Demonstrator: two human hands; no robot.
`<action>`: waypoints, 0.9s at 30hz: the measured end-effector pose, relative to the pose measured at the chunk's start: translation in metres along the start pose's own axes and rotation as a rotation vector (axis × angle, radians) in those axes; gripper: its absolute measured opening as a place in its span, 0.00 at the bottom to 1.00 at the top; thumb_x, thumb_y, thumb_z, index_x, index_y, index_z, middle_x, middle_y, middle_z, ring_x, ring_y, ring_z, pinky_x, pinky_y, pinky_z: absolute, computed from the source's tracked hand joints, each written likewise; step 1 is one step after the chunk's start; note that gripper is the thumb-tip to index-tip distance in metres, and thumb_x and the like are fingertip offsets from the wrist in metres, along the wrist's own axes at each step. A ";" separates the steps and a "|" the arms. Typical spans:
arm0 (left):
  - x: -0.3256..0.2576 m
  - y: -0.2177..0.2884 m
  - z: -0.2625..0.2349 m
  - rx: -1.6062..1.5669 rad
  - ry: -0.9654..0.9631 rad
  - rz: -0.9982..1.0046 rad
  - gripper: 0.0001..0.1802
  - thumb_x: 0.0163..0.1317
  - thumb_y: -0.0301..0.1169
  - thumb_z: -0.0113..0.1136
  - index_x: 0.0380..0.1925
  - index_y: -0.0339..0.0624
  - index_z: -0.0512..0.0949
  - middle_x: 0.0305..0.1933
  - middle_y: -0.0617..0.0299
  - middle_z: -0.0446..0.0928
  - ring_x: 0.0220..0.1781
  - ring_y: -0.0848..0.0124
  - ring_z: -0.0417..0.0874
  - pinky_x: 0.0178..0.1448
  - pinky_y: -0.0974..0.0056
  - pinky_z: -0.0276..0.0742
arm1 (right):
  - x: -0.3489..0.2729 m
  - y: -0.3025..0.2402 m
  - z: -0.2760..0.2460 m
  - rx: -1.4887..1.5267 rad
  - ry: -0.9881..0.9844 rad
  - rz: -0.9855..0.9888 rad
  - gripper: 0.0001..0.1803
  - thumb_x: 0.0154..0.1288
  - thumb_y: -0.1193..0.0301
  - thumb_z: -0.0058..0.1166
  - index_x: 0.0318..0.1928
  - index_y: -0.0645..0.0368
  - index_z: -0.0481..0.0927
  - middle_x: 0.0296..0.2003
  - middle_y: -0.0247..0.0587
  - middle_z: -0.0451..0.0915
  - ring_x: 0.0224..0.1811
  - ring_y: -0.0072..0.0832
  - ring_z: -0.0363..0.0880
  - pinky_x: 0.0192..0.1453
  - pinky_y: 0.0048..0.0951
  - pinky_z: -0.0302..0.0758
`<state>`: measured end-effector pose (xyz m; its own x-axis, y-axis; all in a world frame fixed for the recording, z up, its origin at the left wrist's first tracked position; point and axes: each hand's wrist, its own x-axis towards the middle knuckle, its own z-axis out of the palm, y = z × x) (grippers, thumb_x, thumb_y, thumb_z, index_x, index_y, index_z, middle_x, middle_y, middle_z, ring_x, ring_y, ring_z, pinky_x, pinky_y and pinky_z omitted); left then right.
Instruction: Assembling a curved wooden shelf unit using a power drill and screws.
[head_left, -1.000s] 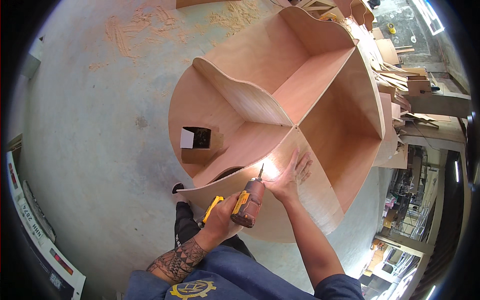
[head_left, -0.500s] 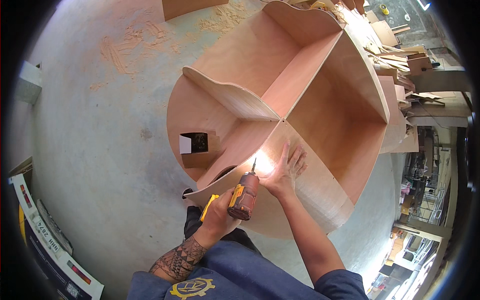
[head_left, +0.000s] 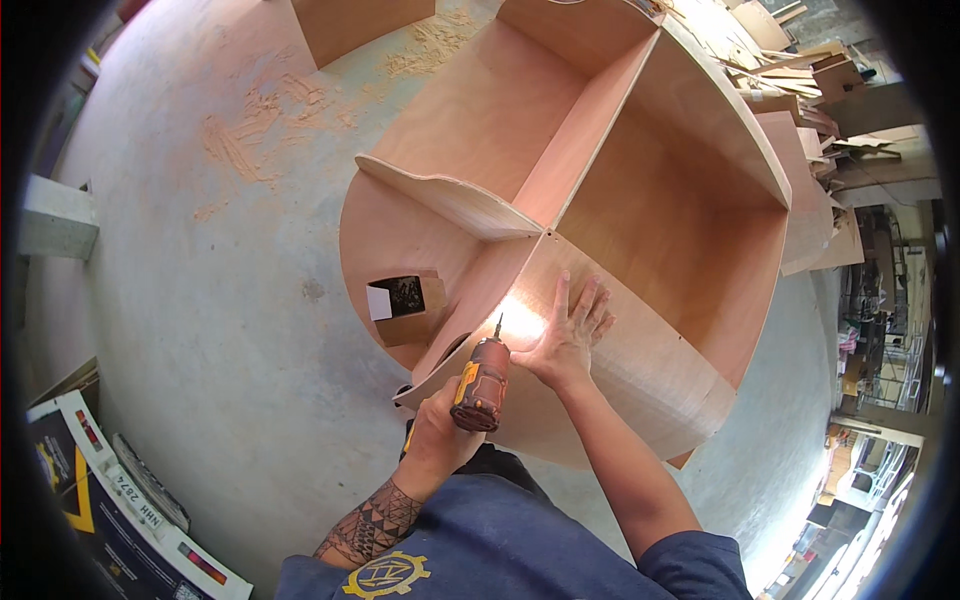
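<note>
My left hand [head_left: 438, 432] is wrapped round the grip of a red-brown and yellow power driver [head_left: 484, 388]. Its thin bit points away from me at the curved plywood panel [head_left: 640, 345], where the tool's lamp throws a bright spot. Whether the tip touches the wood I cannot tell. My right hand [head_left: 562, 342] lies flat on that panel with fingers spread, just right of the lit spot. The panel belongs to a rounded plywood unit [head_left: 590, 150] with upright dividers crossing in the middle. An open cardboard box [head_left: 408, 332] with small dark pieces inside sits in its left compartment.
Sawdust or shavings [head_left: 265, 125] lie on the concrete floor at the far left, near a loose board [head_left: 360, 25]. Offcuts [head_left: 790, 75] are heaped at the far right. A vehicle's rear end [head_left: 130, 500] shows at the lower left, and a pillar [head_left: 60, 218] above it.
The whole view has shifted slightly, with the unit now a little lower and turned. The driver has tilted, so less of its yellow base shows. My right hand stays on the panel.
</note>
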<state>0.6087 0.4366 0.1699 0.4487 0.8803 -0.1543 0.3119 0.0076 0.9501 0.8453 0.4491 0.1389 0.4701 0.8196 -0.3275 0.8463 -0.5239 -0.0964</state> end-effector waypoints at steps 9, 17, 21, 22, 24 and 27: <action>0.003 0.017 0.001 0.084 -0.021 -0.072 0.21 0.60 0.28 0.78 0.49 0.38 0.78 0.40 0.42 0.88 0.45 0.41 0.91 0.47 0.48 0.87 | -0.001 0.001 -0.005 0.033 -0.027 -0.004 0.93 0.34 0.41 0.89 0.91 0.38 0.32 0.88 0.65 0.20 0.89 0.71 0.14 0.84 0.84 0.26; 0.004 0.007 0.008 0.103 -0.015 -0.067 0.20 0.59 0.27 0.78 0.47 0.38 0.77 0.39 0.41 0.87 0.44 0.41 0.91 0.47 0.49 0.88 | -0.002 -0.001 -0.008 0.031 -0.036 -0.009 0.92 0.34 0.44 0.90 0.91 0.43 0.33 0.88 0.68 0.22 0.89 0.73 0.16 0.86 0.81 0.26; 0.006 0.006 0.010 0.085 -0.012 -0.068 0.20 0.59 0.27 0.78 0.46 0.38 0.78 0.39 0.42 0.87 0.44 0.41 0.91 0.47 0.50 0.88 | -0.002 0.000 -0.007 0.037 -0.022 -0.018 0.92 0.34 0.42 0.89 0.91 0.43 0.33 0.88 0.68 0.22 0.89 0.73 0.16 0.85 0.81 0.26; 0.006 0.007 0.011 0.085 -0.012 -0.071 0.20 0.59 0.27 0.78 0.46 0.38 0.78 0.39 0.42 0.87 0.44 0.41 0.91 0.47 0.50 0.88 | -0.002 0.000 -0.007 0.037 -0.025 -0.019 0.92 0.34 0.42 0.89 0.91 0.43 0.33 0.88 0.68 0.22 0.89 0.73 0.16 0.85 0.81 0.26; 0.007 0.007 0.012 0.090 -0.008 -0.080 0.20 0.59 0.27 0.79 0.46 0.37 0.78 0.39 0.42 0.87 0.45 0.42 0.91 0.48 0.50 0.88 | -0.001 0.001 -0.006 0.020 -0.042 -0.004 0.92 0.34 0.42 0.89 0.91 0.43 0.32 0.88 0.68 0.21 0.89 0.72 0.16 0.85 0.81 0.25; 0.008 0.010 0.011 0.085 -0.020 -0.117 0.20 0.58 0.27 0.79 0.46 0.37 0.78 0.40 0.42 0.88 0.46 0.42 0.92 0.49 0.50 0.88 | -0.002 0.001 -0.003 0.040 -0.012 -0.020 0.93 0.34 0.42 0.89 0.91 0.43 0.32 0.88 0.68 0.21 0.89 0.72 0.15 0.85 0.81 0.25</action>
<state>0.6248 0.4380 0.1750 0.4213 0.8663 -0.2685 0.4327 0.0682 0.8990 0.8465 0.4479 0.1422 0.4496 0.8275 -0.3363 0.8450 -0.5161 -0.1404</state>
